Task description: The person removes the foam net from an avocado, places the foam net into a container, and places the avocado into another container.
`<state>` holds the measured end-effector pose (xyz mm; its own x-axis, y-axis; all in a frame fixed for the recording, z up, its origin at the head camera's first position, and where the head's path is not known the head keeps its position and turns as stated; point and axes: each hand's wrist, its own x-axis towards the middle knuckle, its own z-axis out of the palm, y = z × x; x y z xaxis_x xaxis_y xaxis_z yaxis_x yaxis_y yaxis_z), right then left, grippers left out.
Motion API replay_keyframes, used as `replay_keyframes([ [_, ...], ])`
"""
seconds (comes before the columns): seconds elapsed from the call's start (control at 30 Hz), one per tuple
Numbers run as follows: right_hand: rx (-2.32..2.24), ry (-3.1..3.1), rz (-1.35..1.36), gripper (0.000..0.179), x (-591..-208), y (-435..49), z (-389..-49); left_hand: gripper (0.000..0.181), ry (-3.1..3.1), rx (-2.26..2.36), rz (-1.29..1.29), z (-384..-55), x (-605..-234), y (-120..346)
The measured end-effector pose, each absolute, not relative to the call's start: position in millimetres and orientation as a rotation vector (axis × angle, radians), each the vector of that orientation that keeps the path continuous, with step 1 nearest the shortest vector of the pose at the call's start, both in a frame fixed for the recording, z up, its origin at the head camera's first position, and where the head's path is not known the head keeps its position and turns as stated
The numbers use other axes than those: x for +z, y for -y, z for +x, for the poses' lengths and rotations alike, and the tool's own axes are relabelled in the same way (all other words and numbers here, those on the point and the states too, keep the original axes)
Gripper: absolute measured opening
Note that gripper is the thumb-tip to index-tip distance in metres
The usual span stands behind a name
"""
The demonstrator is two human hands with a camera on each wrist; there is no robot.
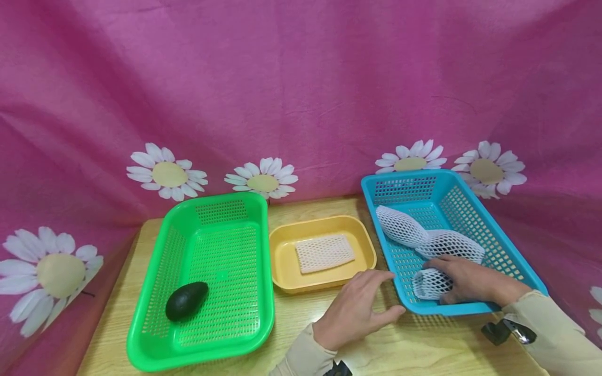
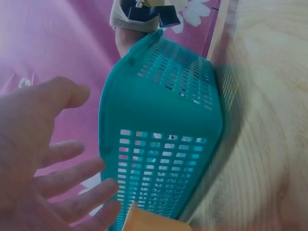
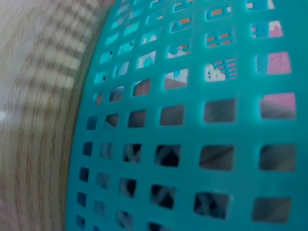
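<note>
My right hand (image 1: 463,279) is inside the blue basket (image 1: 499,230), its fingers and thumb round a white foam net sleeve (image 1: 430,283) near the front wall. Something dark shows through netting behind the basket holes in the right wrist view; my palm hides much of it. Two more net-wrapped pieces (image 1: 402,225) lie behind it in the basket. My left hand (image 1: 352,310) hovers with spread fingers just left of the basket, holding nothing. One bare dark avocado (image 1: 186,301) rests in the green basket (image 1: 201,351) at the left.
Between the two baskets stands a shallow yellow tray (image 1: 277,261) with a flat foam net sleeve (image 1: 324,254) in it. All stand on a wooden table (image 1: 301,308). A pink flowered cloth (image 1: 301,94) hangs behind and along the sides.
</note>
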<state>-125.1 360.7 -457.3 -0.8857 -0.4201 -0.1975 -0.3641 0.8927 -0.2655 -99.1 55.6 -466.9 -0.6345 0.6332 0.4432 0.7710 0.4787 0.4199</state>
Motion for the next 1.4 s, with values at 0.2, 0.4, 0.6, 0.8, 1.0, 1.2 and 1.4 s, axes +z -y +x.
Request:
replay_keyframes([
  [0.2,-0.327,-2.803,-0.592,0.079,-457,-362,-124,0.055,2.507,-0.917,-1.205,-100,-463,-53],
  [0.4,-0.32,-2.814,-0.614,0.078,-458,-362,-125,0.055,2.512,-0.934,-1.204,-99,-462,-52],
  [0.6,-0.33,-2.797,-0.589,0.077,-454,-361,-125,0.055,2.514,-0.934,-1.199,-99,-462,-51],
  [0.8,-0.365,-2.811,-0.605,0.079,-446,-358,-125,0.055,2.519,-0.939,-1.193,-99,-462,-49],
  [1.0,-0.342,-2.853,-0.634,0.073,-441,-355,-125,0.056,2.554,-0.941,-1.177,-98,-463,-44],
  [1.2,-0.325,-2.885,-0.697,0.071,-437,-354,-125,0.056,2.54,-0.931,-1.164,-98,-463,-39],
  [1.4,-0.297,-2.937,-0.725,0.069,-431,-351,-124,0.057,2.518,-0.907,-1.151,-98,-462,-35],
])
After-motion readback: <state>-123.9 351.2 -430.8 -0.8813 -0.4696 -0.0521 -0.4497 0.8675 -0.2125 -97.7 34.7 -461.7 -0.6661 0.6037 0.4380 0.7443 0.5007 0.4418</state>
